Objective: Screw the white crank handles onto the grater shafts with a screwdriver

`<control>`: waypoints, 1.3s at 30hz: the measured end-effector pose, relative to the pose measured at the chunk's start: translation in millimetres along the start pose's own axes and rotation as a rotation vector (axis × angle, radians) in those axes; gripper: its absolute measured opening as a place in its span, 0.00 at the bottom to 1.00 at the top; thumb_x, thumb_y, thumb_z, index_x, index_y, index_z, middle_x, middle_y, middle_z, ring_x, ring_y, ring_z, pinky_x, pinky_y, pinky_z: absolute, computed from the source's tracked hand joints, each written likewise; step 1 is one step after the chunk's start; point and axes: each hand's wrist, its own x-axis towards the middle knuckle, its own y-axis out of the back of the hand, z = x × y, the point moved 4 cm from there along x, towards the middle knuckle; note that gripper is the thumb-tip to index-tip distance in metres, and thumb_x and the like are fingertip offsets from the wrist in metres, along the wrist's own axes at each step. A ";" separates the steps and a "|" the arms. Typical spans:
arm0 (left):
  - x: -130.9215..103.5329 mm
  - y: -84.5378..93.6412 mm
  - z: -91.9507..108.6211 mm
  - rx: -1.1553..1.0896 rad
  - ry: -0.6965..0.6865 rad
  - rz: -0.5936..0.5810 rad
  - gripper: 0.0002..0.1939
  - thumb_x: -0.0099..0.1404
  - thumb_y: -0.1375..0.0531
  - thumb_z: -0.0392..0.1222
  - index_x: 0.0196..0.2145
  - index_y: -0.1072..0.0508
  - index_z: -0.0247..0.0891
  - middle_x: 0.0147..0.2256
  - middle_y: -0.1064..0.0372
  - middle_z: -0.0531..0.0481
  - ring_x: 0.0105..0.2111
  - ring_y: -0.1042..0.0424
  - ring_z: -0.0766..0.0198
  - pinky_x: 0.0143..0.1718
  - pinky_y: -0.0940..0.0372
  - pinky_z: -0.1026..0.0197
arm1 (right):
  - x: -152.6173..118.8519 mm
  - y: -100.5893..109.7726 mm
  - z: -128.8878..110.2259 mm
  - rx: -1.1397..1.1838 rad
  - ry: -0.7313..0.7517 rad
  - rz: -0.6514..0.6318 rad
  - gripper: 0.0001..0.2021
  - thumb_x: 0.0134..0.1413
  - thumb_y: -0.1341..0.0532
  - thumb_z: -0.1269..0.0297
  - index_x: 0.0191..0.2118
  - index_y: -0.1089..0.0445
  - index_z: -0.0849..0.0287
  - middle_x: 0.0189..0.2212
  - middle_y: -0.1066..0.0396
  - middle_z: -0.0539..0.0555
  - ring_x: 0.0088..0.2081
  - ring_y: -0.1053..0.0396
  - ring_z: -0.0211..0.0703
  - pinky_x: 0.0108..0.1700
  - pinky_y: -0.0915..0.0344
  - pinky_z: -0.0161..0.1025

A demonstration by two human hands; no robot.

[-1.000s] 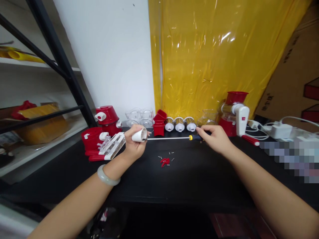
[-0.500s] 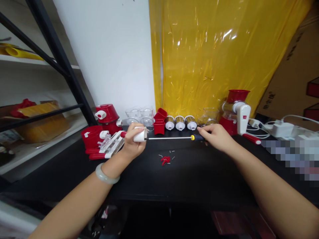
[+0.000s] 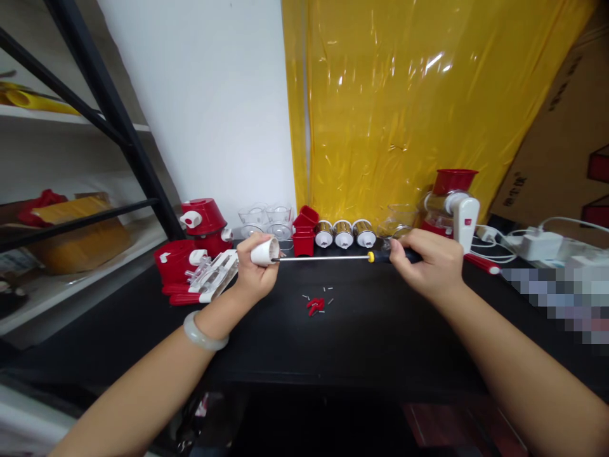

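Note:
My left hand is closed round a white round plastic part, its hollow end turned to the right. In my right hand is a long screwdriver, gripped by its dark handle with a yellow collar. The shaft lies nearly level, and its tip meets the rim of the white part; whether it sits in a screw I cannot tell. On the black table below lie small red plastic pieces with several screws around them.
Left stand red housings and white-and-clear handle parts. Along the back are clear hoppers, red boxes and metal grater drums. An assembled red-and-white grater stands right, beside white chargers with cables.
My right hand has shifted right and wrapped more fully round the screwdriver handle. The white part has turned so its hollow end shows more, and the screwdriver has risen slightly.

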 end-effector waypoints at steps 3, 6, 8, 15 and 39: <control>0.9 -1.5 2.7 0.032 -0.049 -0.047 0.22 0.58 0.36 0.35 0.47 0.41 0.45 0.33 0.35 0.53 0.31 0.31 0.65 0.35 0.33 0.56 | 1.1 0.1 0.3 0.001 0.014 -0.005 0.13 0.56 0.42 0.63 0.20 0.36 0.56 0.17 0.34 0.51 0.21 0.36 0.37 0.26 0.42 0.37; -0.4 -4.2 3.8 0.059 -0.096 -0.107 0.23 0.58 0.38 0.32 0.47 0.40 0.45 0.35 0.34 0.52 0.32 0.31 0.64 0.35 0.34 0.56 | 1.8 -1.9 1.9 -0.004 -0.012 -0.028 0.14 0.56 0.43 0.62 0.20 0.37 0.55 0.17 0.34 0.51 0.20 0.36 0.38 0.26 0.42 0.37; -3.2 -2.9 0.0 0.065 -0.071 -0.064 0.24 0.58 0.39 0.30 0.49 0.41 0.45 0.36 0.34 0.51 0.32 0.32 0.65 0.35 0.34 0.57 | 1.0 -3.8 1.9 -0.014 -0.037 -0.032 0.15 0.56 0.43 0.62 0.20 0.37 0.55 0.17 0.34 0.51 0.20 0.36 0.38 0.26 0.42 0.37; -10.8 0.9 -12.5 0.035 0.205 0.010 0.23 0.55 0.37 0.34 0.48 0.38 0.42 0.39 0.34 0.48 0.34 0.32 0.63 0.36 0.34 0.58 | -7.2 -9.6 -2.3 -0.026 0.008 0.041 0.14 0.56 0.43 0.64 0.20 0.35 0.57 0.16 0.35 0.50 0.20 0.37 0.37 0.26 0.42 0.36; -3.8 -15.4 -2.0 0.245 0.714 -0.429 0.24 0.56 0.47 0.32 0.51 0.38 0.41 0.32 0.32 0.52 0.28 0.31 0.61 0.32 0.37 0.60 | -23.4 -58.0 49.2 0.264 -0.681 -0.646 0.18 0.57 0.46 0.51 0.23 0.35 0.58 0.16 0.32 0.50 0.17 0.37 0.37 0.23 0.43 0.34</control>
